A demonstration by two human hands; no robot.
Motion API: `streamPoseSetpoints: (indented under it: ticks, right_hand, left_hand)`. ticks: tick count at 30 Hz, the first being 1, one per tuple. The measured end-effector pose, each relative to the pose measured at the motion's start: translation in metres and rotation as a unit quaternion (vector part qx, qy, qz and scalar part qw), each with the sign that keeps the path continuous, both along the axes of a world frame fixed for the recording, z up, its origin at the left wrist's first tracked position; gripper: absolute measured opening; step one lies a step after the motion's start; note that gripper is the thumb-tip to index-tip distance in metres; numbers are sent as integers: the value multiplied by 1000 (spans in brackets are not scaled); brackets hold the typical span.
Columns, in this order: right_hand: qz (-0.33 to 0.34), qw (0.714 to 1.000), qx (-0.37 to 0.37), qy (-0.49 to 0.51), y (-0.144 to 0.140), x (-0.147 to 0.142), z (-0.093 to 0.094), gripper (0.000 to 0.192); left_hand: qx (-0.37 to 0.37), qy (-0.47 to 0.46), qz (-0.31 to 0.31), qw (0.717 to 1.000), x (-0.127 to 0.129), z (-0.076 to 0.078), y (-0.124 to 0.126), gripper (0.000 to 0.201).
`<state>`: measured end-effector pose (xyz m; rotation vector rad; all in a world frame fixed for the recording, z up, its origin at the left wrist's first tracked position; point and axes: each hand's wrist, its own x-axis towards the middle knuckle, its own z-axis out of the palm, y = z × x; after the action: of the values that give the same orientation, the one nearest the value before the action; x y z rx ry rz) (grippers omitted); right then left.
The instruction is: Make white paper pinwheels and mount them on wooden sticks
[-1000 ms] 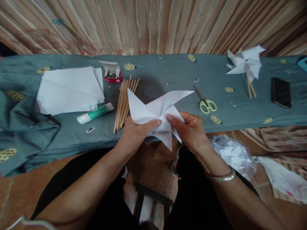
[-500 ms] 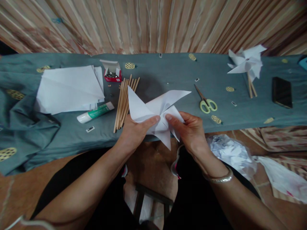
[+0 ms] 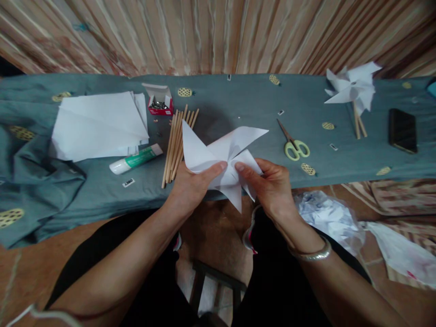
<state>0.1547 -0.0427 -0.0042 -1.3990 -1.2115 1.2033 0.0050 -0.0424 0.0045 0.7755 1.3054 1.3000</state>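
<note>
Compared with a second ago, both hands and the pinwheel [image 3: 221, 159] sit slightly higher in view, its far-right blade tip pulled in a little; the grip is unchanged. Left hand [image 3: 192, 188]: closed on the pinwheel, thumb pressing its centre from above, fingers hidden beneath the paper. Right hand [image 3: 272, 186]: likewise closed on the pinwheel, thumb tip on the centre just beside the left thumb, fingers curled under a lower blade. Pinwheel: white folded paper, held over the near edge of the table [image 3: 238, 100], one blade pointing away left, one away right, one down toward the lap. Sticks [image 3: 175, 145]: a wooden bundle lying on the cloth just left of the pinwheel, partly covered by its left blade. Glue [image 3: 136, 160]: a tube lying flat, left of the sticks. Paper [image 3: 98, 125]: a loose stack of white sheets beyond the glue. Box [image 3: 158, 102]: small, red, lid open, holding small metal pieces, at the far end of the sticks. Scissors [image 3: 293, 143]: pale-handled, right of the pinwheel and apart from it. Finished pinwheels [image 3: 354, 86]: white, on sticks, far right. Phone [image 3: 402, 131]: dark, flat, at the right end. Bracelet [image 3: 311, 254]: metal, on the right wrist.
</note>
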Motion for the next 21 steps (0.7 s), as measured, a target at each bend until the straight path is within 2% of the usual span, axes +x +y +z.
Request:
streamPoseSetpoints:
  ticks: [10,15,21]
  right_hand:
    - [-8,1000,-4,21,0,-2,0,19]
    - [-10,999,-9,32,-1,-1,-1,20]
    - [-12,999,-7,33,0,-2,-2,21]
  left_hand:
    - [11,-12,-7,1000,0,0,1,27]
    - [16,-20,-14,1000,1,-1,1,33]
    - [30,-19,-12,999,0,-5,2,28]
